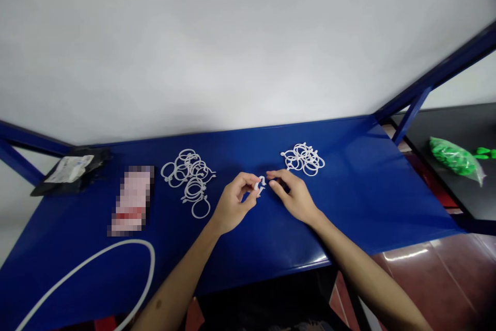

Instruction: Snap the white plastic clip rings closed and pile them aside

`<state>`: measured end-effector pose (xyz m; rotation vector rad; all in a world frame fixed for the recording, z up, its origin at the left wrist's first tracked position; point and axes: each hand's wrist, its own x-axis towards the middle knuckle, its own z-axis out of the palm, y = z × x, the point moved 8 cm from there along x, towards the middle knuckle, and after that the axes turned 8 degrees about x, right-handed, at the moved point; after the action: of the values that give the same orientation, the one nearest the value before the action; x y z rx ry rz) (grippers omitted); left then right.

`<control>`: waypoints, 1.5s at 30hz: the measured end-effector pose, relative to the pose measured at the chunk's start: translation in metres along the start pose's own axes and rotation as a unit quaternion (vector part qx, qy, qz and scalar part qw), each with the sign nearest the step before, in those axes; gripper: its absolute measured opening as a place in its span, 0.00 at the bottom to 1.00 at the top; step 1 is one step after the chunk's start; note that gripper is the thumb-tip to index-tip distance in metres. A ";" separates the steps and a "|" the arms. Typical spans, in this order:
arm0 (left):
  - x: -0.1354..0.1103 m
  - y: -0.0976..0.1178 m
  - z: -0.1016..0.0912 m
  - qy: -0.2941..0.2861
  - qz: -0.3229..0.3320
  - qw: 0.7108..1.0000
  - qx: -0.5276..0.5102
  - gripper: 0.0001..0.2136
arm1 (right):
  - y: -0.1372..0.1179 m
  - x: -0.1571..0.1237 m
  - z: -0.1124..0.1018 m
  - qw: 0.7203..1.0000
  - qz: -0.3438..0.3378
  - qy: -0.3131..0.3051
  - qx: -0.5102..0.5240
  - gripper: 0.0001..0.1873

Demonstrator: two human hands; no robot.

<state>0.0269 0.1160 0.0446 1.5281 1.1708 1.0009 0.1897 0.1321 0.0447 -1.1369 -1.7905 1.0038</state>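
Observation:
Between the thumb and fingers of my left hand [234,203] is a white plastic ring [262,181], its ends apart and its outline partly hidden by the fingertips. Just right of it hovers my right hand [292,194], thumb and fingers apart, with nothing seen in them. A loose pile of white plastic rings [201,209] with small clip-like ends lies left of my left hand. A smaller, tighter heap of similar white rings [311,171] sits beyond my right hand.
The blue table [248,258] meets a pale wall [248,42]. At left lie a black package [41,187] with a white label, a pixelated pinkish item [134,194] and a white cable loop [152,264]. A bag of green pieces [455,158] rests on the dark right-hand table [422,124].

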 end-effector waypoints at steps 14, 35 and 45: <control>-0.001 -0.010 0.009 -0.008 -0.046 0.994 0.096 0.07 | 0.003 -0.004 0.006 0.995 0.026 -0.007 0.093 0.11; 0.000 0.006 -0.002 0.072 0.040 0.980 0.180 0.04 | -0.004 -0.001 0.007 0.996 0.006 -0.050 0.070 0.10; -0.004 0.007 0.003 0.069 0.091 0.975 0.192 0.05 | -0.013 -0.006 0.012 0.993 -0.067 -0.074 0.057 0.10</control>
<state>0.0305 0.1112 0.0501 1.9229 1.4005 1.0569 0.1764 0.1198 0.0501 -0.8797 -1.8735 1.1191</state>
